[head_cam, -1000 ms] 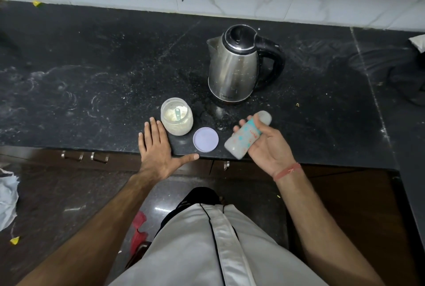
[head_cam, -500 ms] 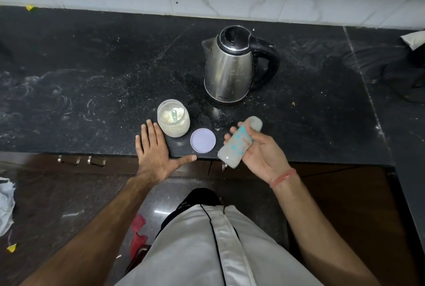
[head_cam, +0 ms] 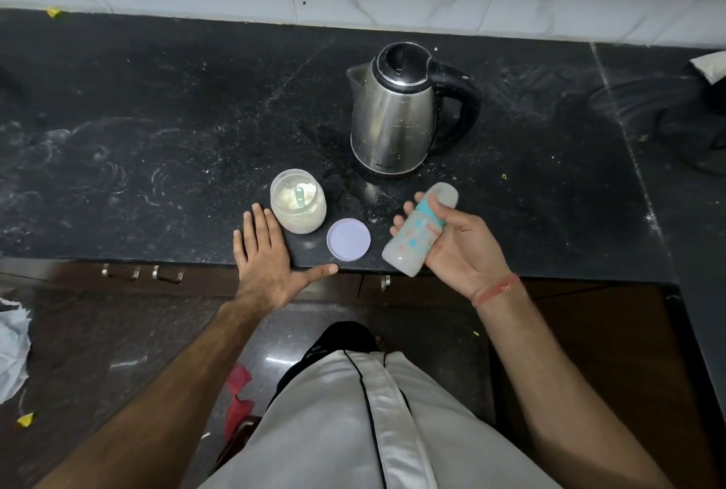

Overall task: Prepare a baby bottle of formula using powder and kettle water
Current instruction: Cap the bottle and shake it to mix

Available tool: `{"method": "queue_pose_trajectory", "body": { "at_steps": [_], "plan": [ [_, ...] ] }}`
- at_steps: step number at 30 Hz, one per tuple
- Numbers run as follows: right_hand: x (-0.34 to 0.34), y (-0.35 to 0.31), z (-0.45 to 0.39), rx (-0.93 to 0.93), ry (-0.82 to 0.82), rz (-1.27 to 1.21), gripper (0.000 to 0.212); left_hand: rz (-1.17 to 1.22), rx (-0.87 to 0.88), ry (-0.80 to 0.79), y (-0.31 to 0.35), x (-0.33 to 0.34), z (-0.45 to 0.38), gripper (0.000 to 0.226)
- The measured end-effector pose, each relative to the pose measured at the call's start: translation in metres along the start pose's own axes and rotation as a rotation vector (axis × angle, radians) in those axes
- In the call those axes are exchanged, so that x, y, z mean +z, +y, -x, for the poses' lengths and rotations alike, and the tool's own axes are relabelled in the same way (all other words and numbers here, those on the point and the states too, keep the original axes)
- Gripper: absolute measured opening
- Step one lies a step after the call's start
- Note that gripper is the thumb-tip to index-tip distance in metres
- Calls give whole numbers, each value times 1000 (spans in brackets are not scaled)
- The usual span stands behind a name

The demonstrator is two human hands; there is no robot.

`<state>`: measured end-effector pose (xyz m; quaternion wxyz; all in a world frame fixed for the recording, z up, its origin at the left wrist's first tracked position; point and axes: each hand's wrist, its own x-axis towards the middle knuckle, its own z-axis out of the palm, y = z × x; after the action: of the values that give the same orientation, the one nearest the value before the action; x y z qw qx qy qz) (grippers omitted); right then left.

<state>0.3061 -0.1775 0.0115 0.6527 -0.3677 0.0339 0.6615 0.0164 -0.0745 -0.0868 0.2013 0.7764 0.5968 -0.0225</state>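
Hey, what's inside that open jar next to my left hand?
The jar holds pale powder, with a small greenish scoop sticking up in it. Its lid lies beside it. How deep the scoop goes is hidden by the powder.

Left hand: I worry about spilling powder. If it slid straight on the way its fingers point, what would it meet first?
Probably nothing: the left hand lies flat, and its fingers point past the jar, just left of it. The index side might brush the jar; beyond is bare counter.
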Motion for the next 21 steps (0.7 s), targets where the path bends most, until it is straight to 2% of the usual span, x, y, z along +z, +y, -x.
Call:
{"method": "queue_pose_trajectory", "body": {
  "at_steps": [4, 7, 11, 14, 17, 21],
  "plan": [
    [8, 0, 1, -97, 9, -207, 17, 3, -8, 0, 1, 0, 0, 177],
    [11, 2, 3, -24, 0, -81, 24, -1, -6, -6, 0, 0, 0, 176],
    [16, 4, 0, -112, 47, -241, 17, 9, -7, -11, 1, -1, 1, 176],
    [18, 6, 0, -54, 29, -121, 18, 7, -4, -9, 1, -1, 1, 176],
    [18, 7, -3, -94, 50, -239, 17, 2, -11, -14, 1, -1, 0, 176],
    [24, 8, -1, -29, 56, -118, 17, -1, -7, -9, 1, -1, 0, 176]
  ]
}}
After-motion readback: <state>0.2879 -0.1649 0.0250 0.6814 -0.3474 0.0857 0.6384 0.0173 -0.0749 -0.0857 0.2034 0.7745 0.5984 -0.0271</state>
